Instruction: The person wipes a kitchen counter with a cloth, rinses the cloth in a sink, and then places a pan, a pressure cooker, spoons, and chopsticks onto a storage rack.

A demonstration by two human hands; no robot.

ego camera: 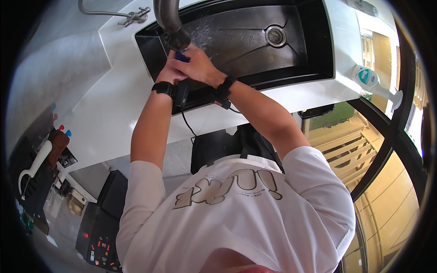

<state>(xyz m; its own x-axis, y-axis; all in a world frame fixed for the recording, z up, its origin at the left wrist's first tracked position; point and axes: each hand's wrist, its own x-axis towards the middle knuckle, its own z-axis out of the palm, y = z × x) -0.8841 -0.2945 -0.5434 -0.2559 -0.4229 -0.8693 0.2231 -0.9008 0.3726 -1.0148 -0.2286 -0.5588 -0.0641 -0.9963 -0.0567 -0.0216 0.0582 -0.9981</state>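
Both hands are together under the dark metal faucet [174, 29], at the left end of a black sink [239, 41]. My left hand [169, 71] and my right hand [202, 66] close around a small dark blue object [182, 57]; its kind cannot be told, and most of it is hidden by the fingers. Water splashes in the basin just beyond the hands. Each wrist wears a black strap with a small device and a cable.
A thin metal tap [135, 17] stands behind the sink on the white countertop [112, 99]. At the right are a white pump bottle [367, 78] and another bottle [365, 7], near a black-framed window. A rack with a white-handled tool [39, 158] is at the far left.
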